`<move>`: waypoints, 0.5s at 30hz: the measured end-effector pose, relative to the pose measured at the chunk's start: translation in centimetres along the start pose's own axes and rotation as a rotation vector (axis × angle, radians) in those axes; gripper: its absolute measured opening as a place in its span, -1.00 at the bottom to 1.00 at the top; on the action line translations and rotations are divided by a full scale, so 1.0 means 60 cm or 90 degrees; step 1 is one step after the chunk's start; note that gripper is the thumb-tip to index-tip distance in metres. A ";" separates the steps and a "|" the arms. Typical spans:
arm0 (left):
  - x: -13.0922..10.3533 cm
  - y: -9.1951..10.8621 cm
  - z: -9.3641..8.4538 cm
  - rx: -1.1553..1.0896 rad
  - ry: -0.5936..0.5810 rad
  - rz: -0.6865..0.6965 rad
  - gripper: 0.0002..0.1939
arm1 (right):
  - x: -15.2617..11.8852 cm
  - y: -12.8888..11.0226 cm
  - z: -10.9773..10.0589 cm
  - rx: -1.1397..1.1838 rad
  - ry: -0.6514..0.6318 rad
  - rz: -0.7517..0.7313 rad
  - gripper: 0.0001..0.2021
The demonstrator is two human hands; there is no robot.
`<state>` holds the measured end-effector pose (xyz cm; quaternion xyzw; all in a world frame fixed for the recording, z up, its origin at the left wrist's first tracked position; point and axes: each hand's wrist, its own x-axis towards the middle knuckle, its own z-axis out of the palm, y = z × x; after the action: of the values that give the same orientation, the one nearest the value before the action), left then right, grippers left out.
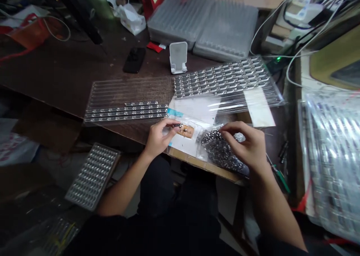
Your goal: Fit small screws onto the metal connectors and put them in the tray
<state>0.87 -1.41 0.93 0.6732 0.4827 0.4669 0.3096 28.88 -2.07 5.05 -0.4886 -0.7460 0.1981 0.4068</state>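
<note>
My left hand [159, 136] pinches a small dark metal connector [177, 125] between thumb and fingertips. Just beside it lies a small orange-brown block [186, 131] on white paper. My right hand [244, 141] is closed in a pinch over the left part of a clear plastic bag of small shiny metal parts [218, 147]; whatever its fingertips hold is too small to make out. Behind my left hand is a clear tray [129, 93] with several rows of metal connectors near its front. A second clear tray [225, 78], filled with connectors at the back, sits further right.
At the back stand stacked clear trays [180, 14], a white phone stand [178, 57] and a black phone [134, 60]. A green-handled tool [282, 180] lies right of my forearm. More plastic trays [332, 154] are at far right; another filled tray [92, 175] is low left.
</note>
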 end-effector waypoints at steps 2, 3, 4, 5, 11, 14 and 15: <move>0.002 0.002 0.001 0.010 -0.005 0.014 -0.86 | 0.000 -0.001 -0.003 -0.006 -0.003 0.009 -0.94; 0.003 0.003 0.002 0.018 -0.008 0.023 -0.87 | 0.001 -0.002 -0.005 -0.010 -0.013 0.014 -0.94; 0.003 0.004 0.003 0.026 -0.009 0.031 -0.87 | 0.002 -0.001 -0.007 -0.016 -0.034 0.019 -0.95; 0.004 0.004 0.003 0.035 -0.011 0.037 -0.87 | 0.002 -0.001 -0.010 -0.023 -0.065 0.024 -0.94; 0.003 0.000 0.000 0.089 -0.005 0.024 -0.87 | 0.006 0.013 -0.027 -0.123 -0.262 0.084 -0.84; 0.003 -0.003 0.000 0.118 -0.025 0.042 -0.88 | 0.003 0.020 -0.028 -0.174 -0.306 0.118 -0.85; 0.003 -0.003 0.000 0.127 -0.037 0.055 -0.88 | 0.002 0.021 -0.026 -0.191 -0.319 0.121 -0.82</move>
<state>0.85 -1.17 0.85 0.7343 0.4880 0.4096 0.2343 30.81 -1.58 5.17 -0.5470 -0.7947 0.2375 0.1134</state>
